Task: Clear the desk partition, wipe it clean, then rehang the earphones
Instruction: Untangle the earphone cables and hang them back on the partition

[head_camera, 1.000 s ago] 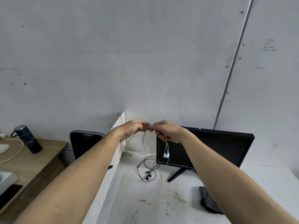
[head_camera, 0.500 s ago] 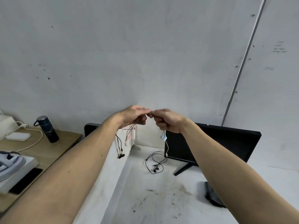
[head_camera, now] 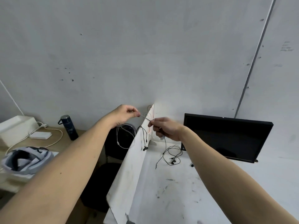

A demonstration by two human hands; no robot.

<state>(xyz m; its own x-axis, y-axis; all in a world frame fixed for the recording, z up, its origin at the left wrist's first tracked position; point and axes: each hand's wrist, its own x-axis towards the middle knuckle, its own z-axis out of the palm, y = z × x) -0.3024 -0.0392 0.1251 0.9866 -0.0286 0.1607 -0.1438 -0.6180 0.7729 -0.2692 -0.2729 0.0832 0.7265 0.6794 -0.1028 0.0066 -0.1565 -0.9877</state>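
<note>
Stretching a white earphone cable (head_camera: 145, 118) above the partition (head_camera: 129, 167) — left hand (head_camera: 127, 113) and right hand (head_camera: 165, 128) each pinch it. Risk — snagging the black earphones (head_camera: 144, 139) hanging there, dragging them off.

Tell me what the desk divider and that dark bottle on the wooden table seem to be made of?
The divider looks like thin white-coated board, matte and scuffed with grey smudges; the core is not visible. The bottle looks like dark painted metal with a shiny silver cap and a loop handle, though coated plastic is possible.
</note>
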